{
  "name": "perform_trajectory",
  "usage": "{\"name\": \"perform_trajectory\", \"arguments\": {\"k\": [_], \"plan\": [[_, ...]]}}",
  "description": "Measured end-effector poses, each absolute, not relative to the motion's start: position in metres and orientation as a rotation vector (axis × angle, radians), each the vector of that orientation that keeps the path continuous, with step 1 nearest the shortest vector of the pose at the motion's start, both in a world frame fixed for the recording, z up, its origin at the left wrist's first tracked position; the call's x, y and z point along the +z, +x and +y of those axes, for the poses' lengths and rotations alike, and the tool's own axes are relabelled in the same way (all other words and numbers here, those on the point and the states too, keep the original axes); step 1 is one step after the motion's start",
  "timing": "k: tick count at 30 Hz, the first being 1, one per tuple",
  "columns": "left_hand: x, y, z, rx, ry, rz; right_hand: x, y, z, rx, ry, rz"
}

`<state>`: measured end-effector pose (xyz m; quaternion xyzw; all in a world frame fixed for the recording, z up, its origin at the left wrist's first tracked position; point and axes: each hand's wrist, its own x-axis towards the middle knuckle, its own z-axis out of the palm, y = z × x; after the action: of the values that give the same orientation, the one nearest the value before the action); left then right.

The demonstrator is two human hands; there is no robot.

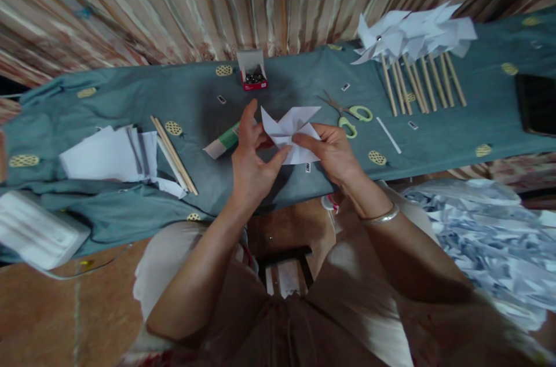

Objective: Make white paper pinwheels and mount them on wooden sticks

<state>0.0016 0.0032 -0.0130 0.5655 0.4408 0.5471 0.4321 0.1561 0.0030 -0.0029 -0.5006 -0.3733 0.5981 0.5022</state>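
Observation:
A folded white paper pinwheel (299,118) is held up over the near edge of the cloth-covered table. My right hand (336,150) pinches its right side, with the thumb pressed near the centre. My left hand (254,158) supports its left side; the thumb tip touches the lower blade and the index finger is raised. The left hand's other fingers are partly hidden behind the paper. Beneath that hand lies a green and white box (223,141), partly covered. Yellow-green-handled scissors (350,112) rest open to the right, beside a narrow white paper strip (388,134).
A small red box (255,79) holds shiny metal pieces. Finished pinwheels on sticks (417,37) lie back right. Paper sheets (108,153) and sticks (176,156) lie left, near a white device (41,228). A dark object (536,103) is far right; a paper-filled plastic bag (486,239) sits lower right.

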Motion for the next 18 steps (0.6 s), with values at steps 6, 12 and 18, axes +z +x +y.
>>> {"name": "perform_trajectory", "arguments": {"k": [6,12,18], "plan": [[-0.0178,0.0073,0.0053,1.233,0.995,1.057,-0.0040,0.1552,0.0013,1.439,-1.209,-0.911],[-0.0148,0.0069,0.0033,1.230,0.989,1.113,-0.0029,0.1535,0.0007,1.465,-1.200,-0.933],[-0.0154,0.0050,0.0051,1.274,1.135,1.171,-0.0021,0.1529,0.0013,1.456,-1.193,-0.949]]}}
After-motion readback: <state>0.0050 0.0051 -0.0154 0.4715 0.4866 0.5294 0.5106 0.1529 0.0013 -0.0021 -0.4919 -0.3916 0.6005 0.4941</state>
